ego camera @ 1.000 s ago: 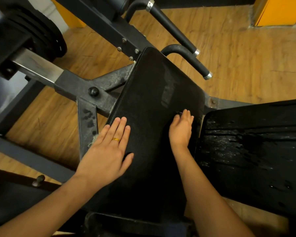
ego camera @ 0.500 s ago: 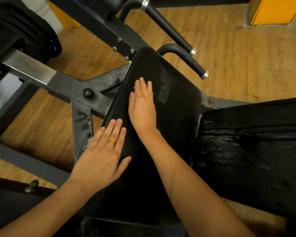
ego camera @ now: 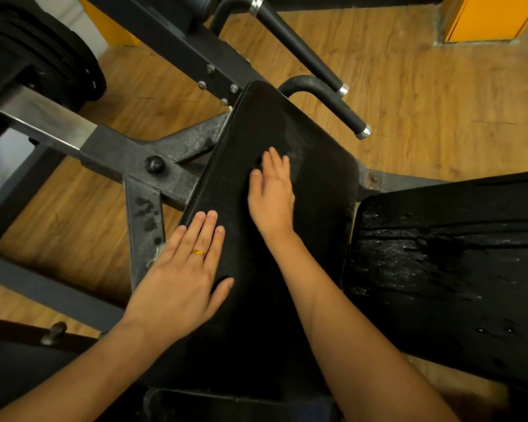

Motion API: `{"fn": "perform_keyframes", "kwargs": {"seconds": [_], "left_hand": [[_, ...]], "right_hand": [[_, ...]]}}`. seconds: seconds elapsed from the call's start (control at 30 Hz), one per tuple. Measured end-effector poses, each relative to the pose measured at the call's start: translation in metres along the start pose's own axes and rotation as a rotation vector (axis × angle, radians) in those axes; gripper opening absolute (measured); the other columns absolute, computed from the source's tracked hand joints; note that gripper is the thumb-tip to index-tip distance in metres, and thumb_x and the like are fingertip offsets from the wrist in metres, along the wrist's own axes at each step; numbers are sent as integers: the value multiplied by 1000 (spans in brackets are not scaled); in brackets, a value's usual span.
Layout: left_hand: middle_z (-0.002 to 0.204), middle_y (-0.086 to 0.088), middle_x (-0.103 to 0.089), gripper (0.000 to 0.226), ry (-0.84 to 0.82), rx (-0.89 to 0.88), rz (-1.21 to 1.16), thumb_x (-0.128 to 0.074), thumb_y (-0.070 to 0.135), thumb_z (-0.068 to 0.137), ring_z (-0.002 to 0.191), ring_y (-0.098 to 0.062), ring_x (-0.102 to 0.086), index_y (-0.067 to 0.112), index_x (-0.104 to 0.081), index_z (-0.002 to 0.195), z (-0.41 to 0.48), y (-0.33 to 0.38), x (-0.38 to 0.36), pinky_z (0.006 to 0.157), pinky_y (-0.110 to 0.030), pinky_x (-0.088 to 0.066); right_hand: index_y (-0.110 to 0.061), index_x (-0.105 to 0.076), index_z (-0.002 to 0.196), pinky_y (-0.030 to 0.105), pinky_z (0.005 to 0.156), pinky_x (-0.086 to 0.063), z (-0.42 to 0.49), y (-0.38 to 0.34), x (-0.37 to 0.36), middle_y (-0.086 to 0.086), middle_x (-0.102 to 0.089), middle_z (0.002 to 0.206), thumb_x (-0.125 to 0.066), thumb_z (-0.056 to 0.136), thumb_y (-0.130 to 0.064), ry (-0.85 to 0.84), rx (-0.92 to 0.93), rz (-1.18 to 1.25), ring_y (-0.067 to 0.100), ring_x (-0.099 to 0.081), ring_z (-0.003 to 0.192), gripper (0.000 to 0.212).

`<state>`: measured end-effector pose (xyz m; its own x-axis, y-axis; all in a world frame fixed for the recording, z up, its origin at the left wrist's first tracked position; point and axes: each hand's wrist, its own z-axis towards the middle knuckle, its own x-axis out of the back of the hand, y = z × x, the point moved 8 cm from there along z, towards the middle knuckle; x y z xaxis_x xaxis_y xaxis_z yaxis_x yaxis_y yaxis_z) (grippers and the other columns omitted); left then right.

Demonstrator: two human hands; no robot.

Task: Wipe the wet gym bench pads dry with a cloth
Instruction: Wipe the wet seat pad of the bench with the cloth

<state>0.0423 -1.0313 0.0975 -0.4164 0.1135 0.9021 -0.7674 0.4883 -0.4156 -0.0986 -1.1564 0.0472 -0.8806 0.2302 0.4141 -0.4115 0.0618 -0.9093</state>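
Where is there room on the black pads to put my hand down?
The middle pad is bare along its right side, between the right hand and the wet pad, which is bare too. The middle pad's left side is crowded: the left hand lies there.

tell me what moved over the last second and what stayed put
The right hand swept flat across the centre pad, from its right edge up and to the left, and now lies near the middle. Nothing was visibly gripped or let go. The left hand stayed flat on the pad's left edge, and the side pad on the right is still wet.
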Motion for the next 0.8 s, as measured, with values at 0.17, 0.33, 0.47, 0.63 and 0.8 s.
{"fn": "perform_keyframes", "kwargs": {"seconds": [0.17, 0.33, 0.47, 0.63, 0.8], "left_hand": [[164, -27, -13, 80, -5, -8, -10, -35, 54, 99, 155, -35, -11, -3, -27, 154, 0, 0, -2, 124, -51, -20], [164, -27, -14, 80, 5, -12, -31, -38, 53, 98, 155, -36, -12, -4, -28, 153, 0, 0, -5, 122, -54, -23], [164, -27, -13, 80, 22, -20, -44, -38, 52, 98, 154, -36, -13, -4, -29, 153, 0, -1, -5, 122, -53, -23], [164, -27, -15, 79, 21, -17, -60, -37, 53, 98, 154, -36, -15, -4, -31, 153, 0, -1, -5, 121, -52, -23], [163, -26, -17, 77, 9, -20, -64, -33, 53, 98, 153, -36, -17, -3, -33, 152, 1, -2, -5, 120, -51, -21]], "right_hand": [[-13, -30, 158, 22, 116, -4, -8, -14, -3, -4, -18, 168, -41, 109, -24, -26, 61, 42, 11, -2, 155, 51], [-16, -25, 159, 11, 112, 4, -38, -4, -7, -8, -12, 169, -38, 109, -26, -60, 65, -14, 5, 5, 154, 53], [-8, -27, 158, 28, 121, -8, 6, -11, -4, 3, -18, 168, -37, 109, -21, 3, 55, -37, 19, 0, 156, 51], [-5, -38, 152, 43, 124, -18, 112, -7, 5, 9, -29, 164, -36, 109, -18, 86, -41, 1, 31, -8, 156, 45], [-5, -30, 156, 37, 126, -13, 156, -6, 13, 9, -25, 166, -33, 110, -22, 67, -97, -64, 26, -11, 156, 49]]}}
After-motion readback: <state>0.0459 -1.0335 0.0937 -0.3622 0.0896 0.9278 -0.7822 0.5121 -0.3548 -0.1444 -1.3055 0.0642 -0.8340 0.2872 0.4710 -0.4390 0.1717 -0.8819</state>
